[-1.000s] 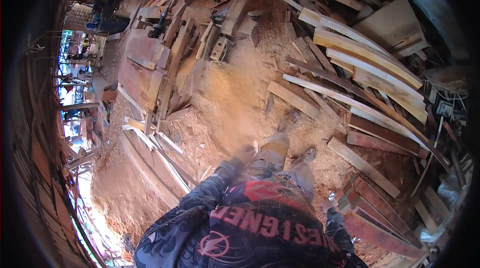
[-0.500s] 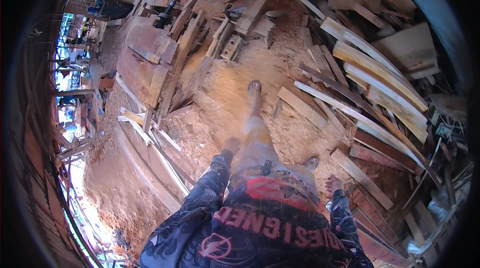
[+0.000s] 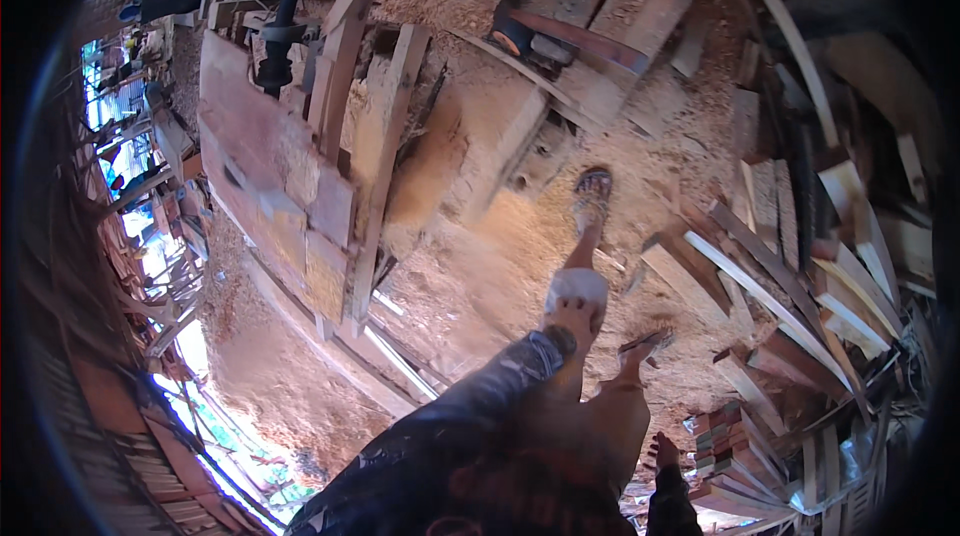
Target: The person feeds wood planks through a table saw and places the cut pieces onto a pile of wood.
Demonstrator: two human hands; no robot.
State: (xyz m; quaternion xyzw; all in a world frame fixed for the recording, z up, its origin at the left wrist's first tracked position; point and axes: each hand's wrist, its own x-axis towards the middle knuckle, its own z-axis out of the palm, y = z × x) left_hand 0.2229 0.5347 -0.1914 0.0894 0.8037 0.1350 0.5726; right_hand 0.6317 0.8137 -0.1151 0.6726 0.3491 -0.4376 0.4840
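My left hand (image 3: 574,320) hangs over my bent front knee, its fingers stretched downward and nothing visible in them. I cannot tell whether it touches the knee. Low at my right side, my right hand (image 3: 663,451) has its fingers apart and holds nothing. My front foot (image 3: 592,186), in a sandal, stands on the sawdust beside a notched wood block (image 3: 535,158). Beyond that block lies a hammer-like tool (image 3: 585,39) with a dark head and a reddish-brown handle, resting across boards.
A worn wooden bench top (image 3: 270,156) stands at the left, with a dark, long-bodied power tool (image 3: 277,46) on it. A long beam (image 3: 388,166) runs alongside. Stacked planks (image 3: 770,301) lean and cross on the right. Sawdust (image 3: 450,286) covers the ground.
I have stepped forward, and the bench and wood block are nearer. My left hand has swung forward to over the knee. The right hand stays low at my side.
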